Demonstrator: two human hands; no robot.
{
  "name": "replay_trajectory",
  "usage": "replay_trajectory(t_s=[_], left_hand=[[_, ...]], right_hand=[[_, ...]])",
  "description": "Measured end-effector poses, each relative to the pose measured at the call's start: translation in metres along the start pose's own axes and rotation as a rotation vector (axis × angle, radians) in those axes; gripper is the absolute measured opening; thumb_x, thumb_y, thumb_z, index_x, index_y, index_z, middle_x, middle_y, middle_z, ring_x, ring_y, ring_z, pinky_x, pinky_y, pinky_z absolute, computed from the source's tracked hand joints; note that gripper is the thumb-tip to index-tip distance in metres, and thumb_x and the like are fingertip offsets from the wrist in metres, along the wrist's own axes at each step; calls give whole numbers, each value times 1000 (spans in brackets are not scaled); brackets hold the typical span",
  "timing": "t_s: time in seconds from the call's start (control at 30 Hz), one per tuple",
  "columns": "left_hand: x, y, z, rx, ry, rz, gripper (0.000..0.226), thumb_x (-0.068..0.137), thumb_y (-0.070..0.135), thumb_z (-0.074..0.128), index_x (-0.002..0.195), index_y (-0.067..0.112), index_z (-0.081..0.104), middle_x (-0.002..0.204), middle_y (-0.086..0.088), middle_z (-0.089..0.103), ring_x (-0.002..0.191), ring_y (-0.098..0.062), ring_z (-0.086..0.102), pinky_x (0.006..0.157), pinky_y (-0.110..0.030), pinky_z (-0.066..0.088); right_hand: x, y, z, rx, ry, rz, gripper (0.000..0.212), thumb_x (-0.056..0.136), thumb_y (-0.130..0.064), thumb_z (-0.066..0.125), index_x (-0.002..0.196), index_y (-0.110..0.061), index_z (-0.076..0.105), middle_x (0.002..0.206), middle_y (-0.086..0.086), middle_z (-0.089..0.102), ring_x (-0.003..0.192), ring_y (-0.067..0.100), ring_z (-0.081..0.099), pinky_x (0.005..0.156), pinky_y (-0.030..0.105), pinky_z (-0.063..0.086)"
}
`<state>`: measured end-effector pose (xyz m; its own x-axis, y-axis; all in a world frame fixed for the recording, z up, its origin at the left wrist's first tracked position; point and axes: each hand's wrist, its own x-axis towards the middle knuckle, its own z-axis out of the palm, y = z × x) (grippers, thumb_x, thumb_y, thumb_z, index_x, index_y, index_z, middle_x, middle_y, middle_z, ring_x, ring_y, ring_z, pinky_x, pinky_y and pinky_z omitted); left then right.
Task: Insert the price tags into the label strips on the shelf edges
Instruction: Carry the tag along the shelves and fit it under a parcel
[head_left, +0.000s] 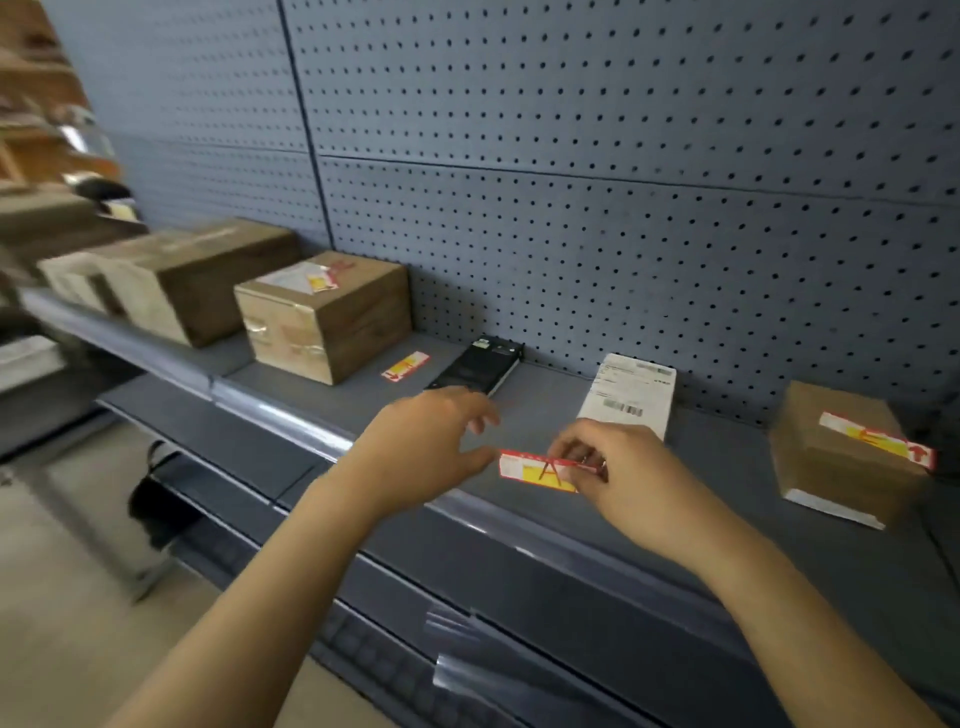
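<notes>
My right hand (618, 467) pinches the right end of a red, white and yellow price tag (530, 467), held flat just above the grey shelf. My left hand (431, 447) hovers at the tag's left end with its fingers spread and relaxed, holding nothing. Below both hands runs the clear label strip (291, 415) along the shelf's front edge. A second price tag (405, 366) lies loose on the shelf beside a cardboard box (324, 317). Other tags lie on top of that box and on a box at the right (841, 452).
A black device (480, 366) and a white packet with a barcode (631, 389) lie at the back of the shelf against the pegboard wall (623, 156). More cardboard boxes (182, 275) stand at the left. A lower shelf (234, 457) sits beneath, with loose clear strips (457, 654).
</notes>
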<state>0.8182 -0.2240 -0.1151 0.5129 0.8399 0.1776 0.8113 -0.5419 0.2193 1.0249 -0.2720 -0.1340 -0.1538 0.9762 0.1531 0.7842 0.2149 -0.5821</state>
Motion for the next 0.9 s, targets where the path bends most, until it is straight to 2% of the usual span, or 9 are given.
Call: replay_trajectory(t_s=[0.13, 0.27, 0.37, 0.53, 0.63, 0.77, 0.9], left_hand=[[-32, -53, -23, 28, 11, -138, 30, 87, 44, 59, 114, 31, 57, 109, 12, 64, 99, -13, 61, 85, -38, 53], [-75, -119, -45, 55, 30, -315, 31, 86, 44, 60, 114, 32, 56, 109, 14, 62, 99, -11, 60, 83, -32, 51], [-112, -177, -62, 99, 26, -422, 32, 86, 43, 59, 115, 31, 56, 110, 13, 62, 102, -12, 60, 86, -35, 51], [-172, -272, -92, 184, 13, -568, 32, 86, 40, 57, 115, 29, 55, 113, 8, 62, 105, -16, 59, 86, -35, 51], [-201, -318, -110, 231, 14, -636, 29, 87, 38, 56, 114, 27, 55, 113, 7, 61, 104, -17, 58, 83, -32, 49], [-224, -369, -122, 298, -18, -699, 33, 89, 41, 53, 118, 26, 53, 116, 4, 61, 107, -20, 58, 89, -37, 50], [-233, -430, -125, 279, -57, -765, 34, 90, 42, 53, 120, 26, 52, 116, 5, 60, 102, -19, 59, 85, -35, 51]], right_hand=[[39, -48, 34, 16, -74, -117, 16, 88, -14, 63, 93, -29, 64, 92, -11, 66, 82, 0, 59, 73, 24, 51], [83, -106, 80, 15, -162, -230, 16, 87, -13, 61, 89, -29, 64, 87, -12, 65, 79, 2, 60, 72, 31, 54], [118, -159, 124, 4, -230, -309, 14, 88, -16, 60, 90, -31, 62, 90, -10, 63, 82, 8, 60, 75, 37, 54], [164, -254, 193, -5, -309, -440, 22, 89, -14, 56, 101, -31, 61, 101, -7, 63, 90, 11, 58, 79, 31, 50], [186, -299, 229, 27, -362, -505, 31, 88, -10, 55, 107, -34, 60, 108, -5, 64, 96, 12, 59, 85, 36, 52], [216, -340, 268, -12, -430, -550, 35, 91, -11, 50, 115, -35, 56, 112, -3, 60, 98, 15, 57, 86, 39, 52], [259, -374, 309, -45, -488, -599, 31, 92, -14, 50, 117, -33, 54, 115, -3, 59, 100, 14, 56, 86, 36, 50]])
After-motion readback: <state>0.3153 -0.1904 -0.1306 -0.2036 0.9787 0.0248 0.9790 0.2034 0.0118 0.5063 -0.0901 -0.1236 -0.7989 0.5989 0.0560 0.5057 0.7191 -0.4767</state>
